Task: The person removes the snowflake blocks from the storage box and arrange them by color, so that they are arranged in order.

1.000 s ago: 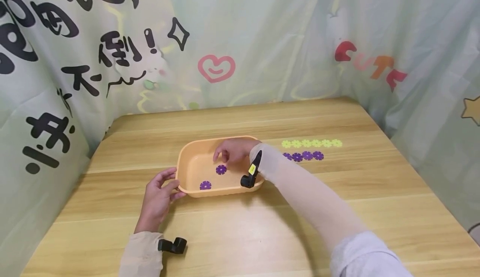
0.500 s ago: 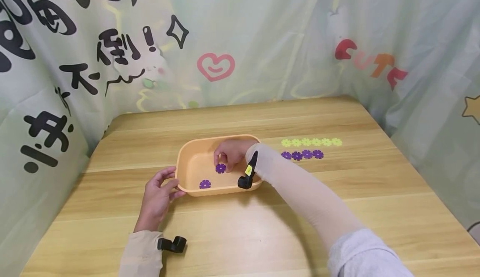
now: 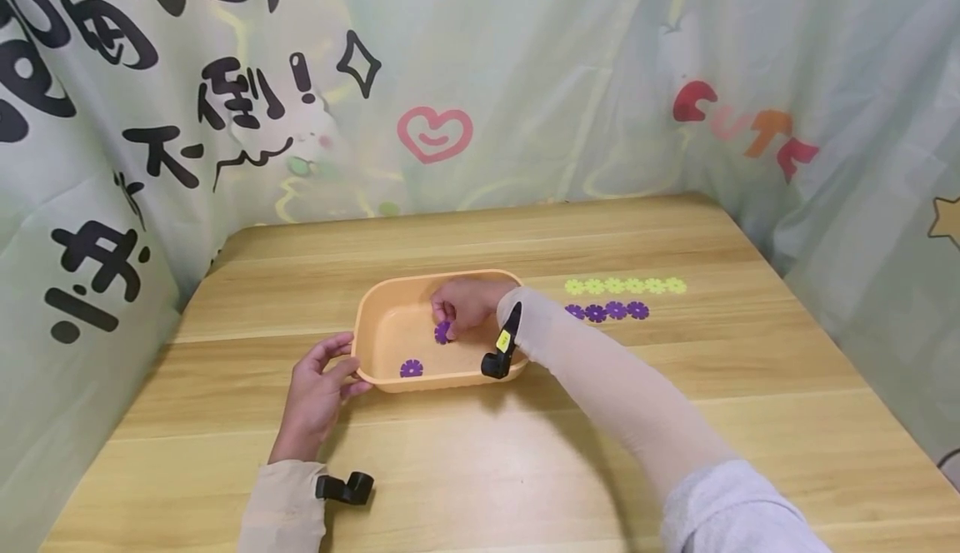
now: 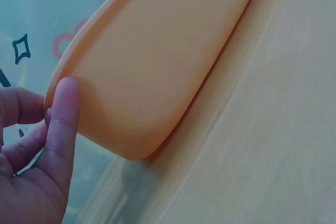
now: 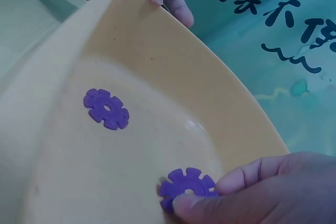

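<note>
An orange plastic basin [image 3: 390, 299] stands on the wooden table. My left hand [image 3: 318, 391] grips its left end, thumb and fingers pinching the rim, as the left wrist view also shows. Inside the basin, my right hand [image 3: 468, 303] pinches a purple notched disc [image 5: 186, 182], a snowflake-shaped toy piece, between thumb and fingers. A second purple disc [image 5: 106, 108] lies flat on the basin floor, near the front wall in the head view.
Right of the basin, a row of yellow-green notched discs [image 3: 625, 286] lies on the table [image 3: 525, 470]. Closer to me is a shorter row of purple discs [image 3: 616, 311], partly behind my right forearm. A printed curtain [image 3: 525, 78] surrounds the table's back and sides.
My right fingers have come down onto the purple disc and now pinch it, tilting it up. The left hand and the basin have stayed in place.
</note>
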### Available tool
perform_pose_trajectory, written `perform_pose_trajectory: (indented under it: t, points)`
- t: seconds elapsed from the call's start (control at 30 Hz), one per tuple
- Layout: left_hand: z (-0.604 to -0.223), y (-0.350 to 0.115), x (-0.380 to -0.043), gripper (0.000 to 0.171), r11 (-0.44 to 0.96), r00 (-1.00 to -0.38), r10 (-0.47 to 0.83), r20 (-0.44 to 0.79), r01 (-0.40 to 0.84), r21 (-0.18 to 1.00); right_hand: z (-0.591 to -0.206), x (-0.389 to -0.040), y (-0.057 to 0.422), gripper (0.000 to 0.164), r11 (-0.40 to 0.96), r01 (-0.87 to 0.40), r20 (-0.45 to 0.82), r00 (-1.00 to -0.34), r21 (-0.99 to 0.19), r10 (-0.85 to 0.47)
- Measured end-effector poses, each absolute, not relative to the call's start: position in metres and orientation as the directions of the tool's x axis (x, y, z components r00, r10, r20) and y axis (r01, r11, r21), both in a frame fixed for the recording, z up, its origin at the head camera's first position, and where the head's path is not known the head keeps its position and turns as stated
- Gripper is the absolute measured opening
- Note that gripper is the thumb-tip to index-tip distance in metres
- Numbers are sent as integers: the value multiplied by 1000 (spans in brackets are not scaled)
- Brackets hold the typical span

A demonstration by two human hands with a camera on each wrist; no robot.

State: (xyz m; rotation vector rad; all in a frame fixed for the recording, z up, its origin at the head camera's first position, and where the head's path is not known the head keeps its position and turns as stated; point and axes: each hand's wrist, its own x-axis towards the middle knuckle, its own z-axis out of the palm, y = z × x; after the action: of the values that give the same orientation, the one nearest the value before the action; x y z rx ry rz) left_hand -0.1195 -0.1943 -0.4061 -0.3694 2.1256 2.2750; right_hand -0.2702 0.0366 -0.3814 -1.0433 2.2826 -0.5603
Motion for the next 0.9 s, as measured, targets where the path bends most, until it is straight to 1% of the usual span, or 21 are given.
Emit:
perform_pose_trajectory:
  t: [0.17, 0.37, 0.53, 0.77, 0.9]
  points:
    - [-406, -195, -120, 42, -81, -971, -157, -181, -170, 982, -378, -273, 45, 13, 599, -595, -271, -551, -535, -789]
    - [-407, -195, -121, 42, -80, -970, -152, -192, -181, 980, -370, -274, 59, 24, 598, -615, -250, -560, -514, -790]
    - [-408, -195, -119, 43, -85, -968, -157, -195, -183, 979, -359, -272, 73, 25, 596, -615, -223, -575, -516, -787]
    - [-407, -196, -119, 42, -73, -970, -154, -188, -178, 981, -341, -268, 97, 25, 559, -587, -163, -590, -586, -791]
    - [-407, -196, -120, 42, -73, -971, -154, -184, -175, 982, -334, -265, 114, 27, 524, -600, -98, -596, -604, -797]
